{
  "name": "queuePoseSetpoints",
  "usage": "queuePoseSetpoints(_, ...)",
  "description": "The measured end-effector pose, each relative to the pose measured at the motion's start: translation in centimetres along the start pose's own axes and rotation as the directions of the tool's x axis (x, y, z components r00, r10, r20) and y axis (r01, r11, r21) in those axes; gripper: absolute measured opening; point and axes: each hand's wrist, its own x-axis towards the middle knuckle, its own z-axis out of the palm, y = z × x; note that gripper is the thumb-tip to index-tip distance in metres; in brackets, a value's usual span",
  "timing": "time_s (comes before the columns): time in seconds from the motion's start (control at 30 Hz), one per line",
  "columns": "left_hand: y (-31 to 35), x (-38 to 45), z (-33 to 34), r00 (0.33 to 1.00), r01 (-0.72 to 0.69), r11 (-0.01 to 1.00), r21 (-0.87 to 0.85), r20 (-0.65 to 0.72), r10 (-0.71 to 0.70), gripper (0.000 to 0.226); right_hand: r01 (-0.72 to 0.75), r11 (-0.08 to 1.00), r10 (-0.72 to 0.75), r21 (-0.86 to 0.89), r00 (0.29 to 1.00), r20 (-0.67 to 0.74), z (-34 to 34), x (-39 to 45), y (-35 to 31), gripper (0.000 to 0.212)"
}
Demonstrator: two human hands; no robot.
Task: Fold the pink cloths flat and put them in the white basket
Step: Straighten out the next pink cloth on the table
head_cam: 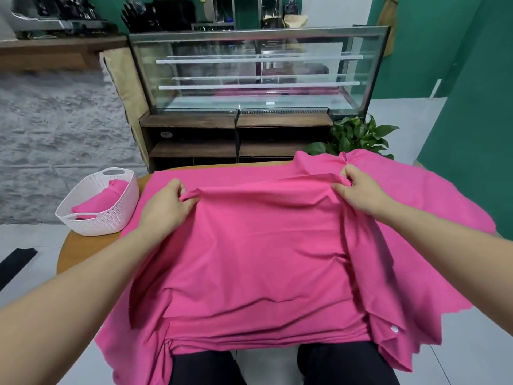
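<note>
Pinching the far edge of a pink cloth (258, 245), the left hand (163, 204) and the right hand (358, 190) are seen at opposite ends of that edge, each with fingers and thumb curled round a gathered bit of fabric. The edge is lifted slightly and sags between the two grips. This cloth is laid over a larger spread of pink fabric (433, 218) that covers most of a round wooden table (80, 248) and hangs over its near and right sides; whether that spread is one cloth or several cannot be told. A small white snap button (394, 329) is seen on a hanging fold at the lower right. At the table's left edge a white basket (102, 215) is set, just beside the pink spread, and a folded pink cloth (108, 197) is held inside it. Beyond the table a glass display case (255, 70) is mounted on a dark wooden shelf unit (194, 134), with a leafy potted plant (358, 137) to its right.
</note>
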Motion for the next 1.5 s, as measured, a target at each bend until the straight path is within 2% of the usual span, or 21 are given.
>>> queuePoseSetpoints(0.1,-0.5,1.5,0.4,1.000,-0.027,0.988,0.150,0.018,0.024,0.033,0.016,0.993,-0.020,-0.116,0.999,-0.031,0.9,1.4,0.8,0.019)
queuePoseSetpoints(0.23,-1.3,4.1,0.8,0.993,0.033,0.992,0.118,0.105,-0.046,0.043,0.020,0.944,-0.035,-0.328,0.999,-0.040,1.5,3.1,1.7,0.028)
queuePoseSetpoints(0.43,-0.8,8.0,1.4,1.000,-0.007,0.998,0.055,0.027,0.006,0.040,-0.006,0.906,-0.047,-0.424,0.992,-0.113,2.3,6.6,1.8,0.024)
queuePoseSetpoints(0.6,0.3,12.6,2.8,1.000,-0.008,0.992,0.124,0.004,0.008,0.024,-0.060,0.876,-0.022,-0.479,0.986,-0.163,2.0,11.3,1.0,0.024)
queuePoseSetpoints(0.73,0.8,16.3,4.6,0.998,-0.047,0.983,0.178,-0.043,0.056,0.018,-0.051,0.855,-0.063,-0.516,0.977,-0.203,2.5,15.6,0.6,0.027)
queuePoseSetpoints(0.87,0.7,19.7,6.9,0.999,0.038,0.990,0.135,-0.004,-0.038,0.014,-0.049,0.838,-0.071,-0.543,0.978,-0.198,3.8,19.8,0.9,0.028)
queuePoseSetpoints(0.97,-0.7,21.8,9.3,0.991,0.057,0.997,0.053,0.121,-0.063,0.015,-0.072,0.809,0.005,-0.583,0.993,-0.117,5.7,22.2,2.2,0.026)
queuePoseSetpoints(1.13,-3.7,23.7,12.4,0.961,-0.024,0.994,0.103,0.275,-0.005,0.021,-0.053,0.785,0.100,-0.618,0.994,0.041,9.5,24.4,5.7,0.023)
queuePoseSetpoints(1.27,-5.2,25.1,13.9,0.917,-0.090,0.992,0.087,0.396,0.048,0.012,0.000,0.820,0.161,-0.572,0.959,0.231,11.8,26.2,6.9,0.026)
queuePoseSetpoints(1.33,-5.5,25.4,14.6,0.903,-0.065,0.997,0.042,0.428,0.041,0.012,0.007,0.831,0.191,-0.556,0.935,0.297,12.6,27.0,6.9,0.030)
queuePoseSetpoints(1.4,-5.7,25.6,15.1,0.891,-0.034,0.999,0.013,0.453,0.024,0.016,0.082,0.781,0.161,-0.619,0.932,0.326,13.3,27.5,6.6,0.037)
queuePoseSetpoints(1.47,-6.1,25.9,15.7,0.876,-0.017,1.000,-0.018,0.482,0.024,0.021,0.226,0.646,0.048,-0.729,0.941,0.334,14.0,28.1,6.2,0.043)
queuePoseSetpoints(1.5,-6.2,25.9,15.7,0.862,0.002,0.997,-0.073,0.506,0.035,0.021,0.266,0.614,0.012,-0.743,0.938,0.346,14.2,28.3,5.9,0.043)
